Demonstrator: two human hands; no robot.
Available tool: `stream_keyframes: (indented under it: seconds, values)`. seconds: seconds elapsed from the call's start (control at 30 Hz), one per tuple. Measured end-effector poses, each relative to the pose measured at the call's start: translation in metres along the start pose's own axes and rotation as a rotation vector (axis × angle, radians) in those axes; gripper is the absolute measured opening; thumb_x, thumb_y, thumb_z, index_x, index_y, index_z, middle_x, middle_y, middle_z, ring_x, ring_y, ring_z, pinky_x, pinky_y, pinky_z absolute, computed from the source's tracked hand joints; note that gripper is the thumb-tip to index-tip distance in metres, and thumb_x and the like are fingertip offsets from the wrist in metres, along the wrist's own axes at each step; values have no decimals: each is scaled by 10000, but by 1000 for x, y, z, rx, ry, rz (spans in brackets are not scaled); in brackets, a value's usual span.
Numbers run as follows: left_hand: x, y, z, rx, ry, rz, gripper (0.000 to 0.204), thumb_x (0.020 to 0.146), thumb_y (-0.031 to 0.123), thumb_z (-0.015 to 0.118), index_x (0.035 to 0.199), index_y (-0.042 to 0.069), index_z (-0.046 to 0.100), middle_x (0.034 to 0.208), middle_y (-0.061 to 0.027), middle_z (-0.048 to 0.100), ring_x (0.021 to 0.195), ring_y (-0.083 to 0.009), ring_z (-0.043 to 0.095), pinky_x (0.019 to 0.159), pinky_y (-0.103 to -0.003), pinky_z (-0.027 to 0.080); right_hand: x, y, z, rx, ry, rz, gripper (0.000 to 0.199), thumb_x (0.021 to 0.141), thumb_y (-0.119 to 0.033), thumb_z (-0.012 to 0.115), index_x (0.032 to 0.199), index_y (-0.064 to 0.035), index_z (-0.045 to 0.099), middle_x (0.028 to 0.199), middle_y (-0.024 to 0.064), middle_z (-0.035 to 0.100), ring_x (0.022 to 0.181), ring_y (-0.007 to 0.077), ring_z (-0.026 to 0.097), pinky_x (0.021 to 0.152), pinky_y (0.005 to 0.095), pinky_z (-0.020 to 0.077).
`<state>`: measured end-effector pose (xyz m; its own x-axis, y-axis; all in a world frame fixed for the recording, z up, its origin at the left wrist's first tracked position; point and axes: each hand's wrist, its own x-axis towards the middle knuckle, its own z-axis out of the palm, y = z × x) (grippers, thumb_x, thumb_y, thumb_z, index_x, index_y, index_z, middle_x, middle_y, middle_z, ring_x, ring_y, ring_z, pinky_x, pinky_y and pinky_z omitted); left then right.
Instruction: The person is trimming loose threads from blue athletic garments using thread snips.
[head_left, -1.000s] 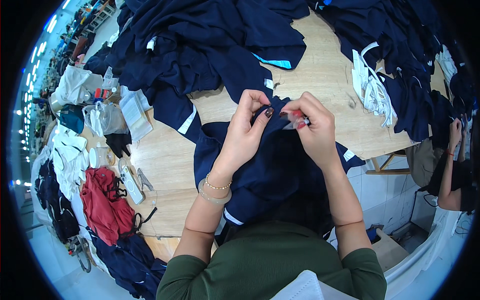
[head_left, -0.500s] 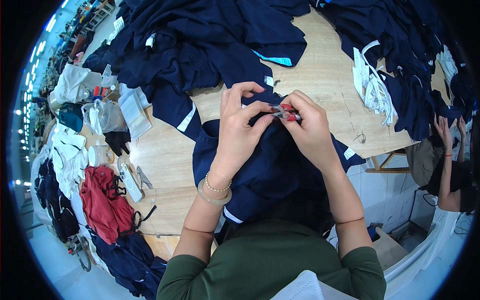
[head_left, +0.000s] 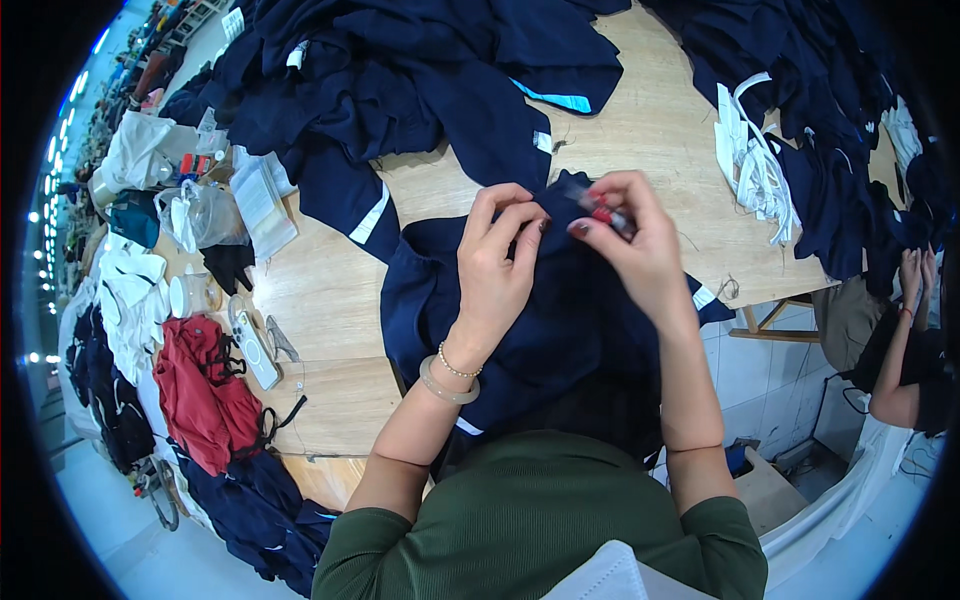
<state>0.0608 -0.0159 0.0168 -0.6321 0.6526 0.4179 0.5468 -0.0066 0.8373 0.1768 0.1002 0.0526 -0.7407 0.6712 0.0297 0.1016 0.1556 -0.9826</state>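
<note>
A navy garment (head_left: 570, 310) lies bunched over the table's near edge and my lap, with a white strip at its lower edge. My left hand (head_left: 497, 265) is closed in a pinch at the garment's upper part, thumb and index fingertip together; any thread between them is too small to make out. My right hand (head_left: 640, 240), a little apart from it on the right, is closed around small red-handled thread snips (head_left: 603, 212). Motion smears the snips' blades, which point up and left above the garment.
Navy garments (head_left: 400, 80) are heaped at the far side. White strips (head_left: 750, 170) lie at the right beside more navy cloth. At left are a phone (head_left: 255, 350), a red bag (head_left: 205, 395) and plastic bags (head_left: 205, 215). Another person's hands (head_left: 915, 275) show at far right.
My right hand has drawn the snips away from my left fingertips, to the right. My left hand has shifted slightly right and down, its fingers curled in more.
</note>
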Motion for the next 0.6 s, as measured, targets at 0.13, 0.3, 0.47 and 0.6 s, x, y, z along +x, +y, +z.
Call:
stream_keyframes:
  seconds: [0.13, 0.3, 0.47, 0.6]
  values:
    - [7, 7, -3, -27, -18, -10, 89, 819, -97, 570, 882, -35, 579, 920, -112, 585, 759, -211, 606, 640, -267, 502, 5, 2, -29, -89, 31, -108, 207, 813, -83, 697, 963, -5, 578, 860, 65, 614, 818, 140, 593, 732, 259, 464]
    - [9, 6, 0, -51, -6, 6, 77, 842, -77, 569, 900, -29, 587, 897, -111, 611, 727, -209, 621, 607, -261, 500, 14, -22, -39, -439, 13, -279, 157, 748, -111, 709, 825, -9, 619, 788, 82, 585, 751, 232, 579, 672, 305, 452]
    - [10, 7, 0, -35, -8, 15, 77, 848, -62, 579, 915, -24, 588, 878, -108, 619, 709, -223, 636, 600, -270, 503, 21, -39, -29, -813, -118, -440, 182, 734, -162, 712, 782, -34, 592, 740, 53, 551, 741, 245, 558, 639, 352, 451]
    - [12, 10, -1, -4, -23, 32, 75, 847, -59, 583, 911, -22, 588, 867, -109, 617, 706, -228, 641, 597, -278, 509, 19, -42, -24, -852, -120, -462, 181, 737, -178, 713, 791, -48, 599, 738, 48, 552, 754, 234, 565, 636, 346, 460]
